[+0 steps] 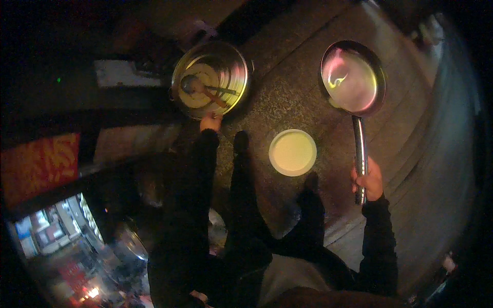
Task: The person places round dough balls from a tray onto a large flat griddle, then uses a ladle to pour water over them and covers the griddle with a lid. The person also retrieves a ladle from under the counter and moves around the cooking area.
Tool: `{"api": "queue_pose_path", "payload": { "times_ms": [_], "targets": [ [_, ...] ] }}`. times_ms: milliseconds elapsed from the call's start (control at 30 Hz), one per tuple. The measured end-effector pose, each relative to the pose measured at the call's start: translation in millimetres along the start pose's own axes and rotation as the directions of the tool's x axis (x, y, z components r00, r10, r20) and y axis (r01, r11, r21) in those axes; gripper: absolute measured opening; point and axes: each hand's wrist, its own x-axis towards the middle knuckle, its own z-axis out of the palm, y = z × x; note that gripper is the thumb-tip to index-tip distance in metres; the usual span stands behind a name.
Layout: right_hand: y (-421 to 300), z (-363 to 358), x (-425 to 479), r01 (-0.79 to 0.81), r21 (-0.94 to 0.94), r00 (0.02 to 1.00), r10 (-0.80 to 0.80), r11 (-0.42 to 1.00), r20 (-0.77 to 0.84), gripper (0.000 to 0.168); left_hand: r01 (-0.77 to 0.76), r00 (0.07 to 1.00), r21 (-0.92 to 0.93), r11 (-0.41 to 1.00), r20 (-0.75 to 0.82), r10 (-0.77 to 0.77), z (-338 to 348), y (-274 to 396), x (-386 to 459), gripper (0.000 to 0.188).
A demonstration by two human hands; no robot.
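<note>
My left hand (210,122) grips the near rim of a wide metal pot (242,63). Inside the pot lie a ladle (191,84) and a long handle (215,99), over pale contents whose kind I cannot tell. My right hand (370,181) is closed around the long metal handle (360,142) of a frying pan (348,81). Pink and yellow light reflects off the pan's inner face. Between the two hands, lower down, a round pale-yellow tub or lid (292,153) with a whitish rim is on the ground near my feet.
Rough dark paving (281,100) spreads under the pot and pan, crossed by seams. My dark shoes (241,140) flank the pale round thing. At the lower left are a lit shopfront (57,225) and a red sign (40,167) bearing writing. Much of the surroundings is too dark to tell.
</note>
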Motion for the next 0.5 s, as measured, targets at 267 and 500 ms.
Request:
{"api": "queue_pose_path", "payload": {
  "times_ms": [267, 500],
  "targets": [
    [20, 67, 126, -0.012, 0.205, 0.994, 0.033, 0.979, -0.100, 0.056, -0.483, 0.832, 0.445, 0.755, 0.502, 0.237, 63, 88, 178, 0.045],
    [-9, 86, 204, -0.092, 0.118, 0.979, 0.111, 0.989, -0.170, 0.059, 0.910, 0.324, -0.293, -0.293, 0.944, 0.063, 250, -31, 104, 0.039]
  ]
}}
